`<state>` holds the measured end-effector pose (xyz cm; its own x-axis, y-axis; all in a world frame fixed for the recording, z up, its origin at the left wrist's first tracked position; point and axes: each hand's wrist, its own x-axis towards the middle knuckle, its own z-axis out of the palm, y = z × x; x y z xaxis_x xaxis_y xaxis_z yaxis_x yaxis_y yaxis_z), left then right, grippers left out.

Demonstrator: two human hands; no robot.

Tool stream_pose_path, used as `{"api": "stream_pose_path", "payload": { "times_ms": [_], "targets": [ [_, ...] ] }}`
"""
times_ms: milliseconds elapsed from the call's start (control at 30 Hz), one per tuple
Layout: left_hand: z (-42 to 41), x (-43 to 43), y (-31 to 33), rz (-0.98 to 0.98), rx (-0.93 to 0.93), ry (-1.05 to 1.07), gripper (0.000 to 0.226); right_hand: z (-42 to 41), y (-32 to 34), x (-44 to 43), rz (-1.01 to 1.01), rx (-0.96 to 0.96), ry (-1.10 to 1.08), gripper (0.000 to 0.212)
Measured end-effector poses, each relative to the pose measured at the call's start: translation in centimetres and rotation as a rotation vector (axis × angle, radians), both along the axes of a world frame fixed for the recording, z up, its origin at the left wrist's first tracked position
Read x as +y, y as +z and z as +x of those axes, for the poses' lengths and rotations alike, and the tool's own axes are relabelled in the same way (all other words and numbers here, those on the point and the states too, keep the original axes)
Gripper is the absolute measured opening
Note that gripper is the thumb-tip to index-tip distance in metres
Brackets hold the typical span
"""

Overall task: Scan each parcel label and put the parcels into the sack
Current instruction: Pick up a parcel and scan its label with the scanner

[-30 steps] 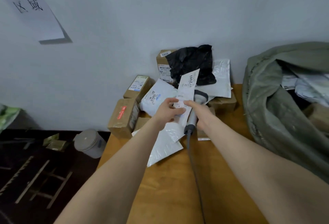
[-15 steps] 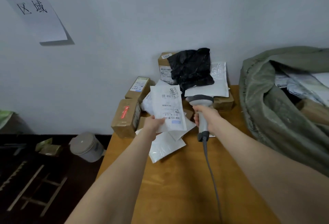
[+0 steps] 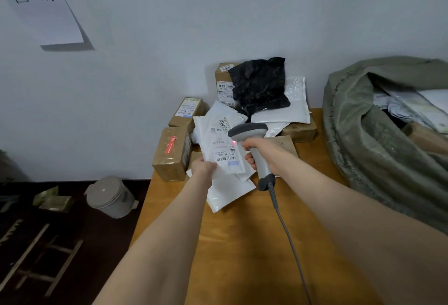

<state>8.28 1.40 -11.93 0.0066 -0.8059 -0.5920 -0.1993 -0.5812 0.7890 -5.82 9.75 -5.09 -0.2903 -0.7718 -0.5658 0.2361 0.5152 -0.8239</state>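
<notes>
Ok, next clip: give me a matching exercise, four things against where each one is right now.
Things: 1 white plastic mailer labelled 2007; 2 grey corded handheld scanner; 3 crumpled black plastic parcel; 4 olive-green woven sack.
Places: A at the back by the wall; B in the left hand; C at the wooden table's right side; D in the right hand.
Pairs: 1-B, 2-D, 3-A, 4-C.

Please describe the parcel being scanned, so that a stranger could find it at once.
On the table, left of the green sack, parcels lie piled by the wall. It is the white mailer in the left hand: the only one lifted, marked 2007.
</notes>
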Motion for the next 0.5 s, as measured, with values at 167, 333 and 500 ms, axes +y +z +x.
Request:
{"api": "stream_pose_path", "payload": {
  "times_ms": [167,333,500],
  "targets": [
    [-0.5,0.2,-0.1,0.019,-0.003,0.004,0.038,0.3,0.5,0.2,0.002,0.014,0.011,0.011],
    [-0.9,0.2,0.2,0.032,-0.017,-0.003,0.038,-0.1,1.3,0.4,-0.006,0.024,0.039,0.011],
    [-1.0,0.2,0.6,0.042,-0.023,-0.004,0.036,-0.2,2.0,0.4,-0.005,0.047,0.045,0.011]
  ]
}}
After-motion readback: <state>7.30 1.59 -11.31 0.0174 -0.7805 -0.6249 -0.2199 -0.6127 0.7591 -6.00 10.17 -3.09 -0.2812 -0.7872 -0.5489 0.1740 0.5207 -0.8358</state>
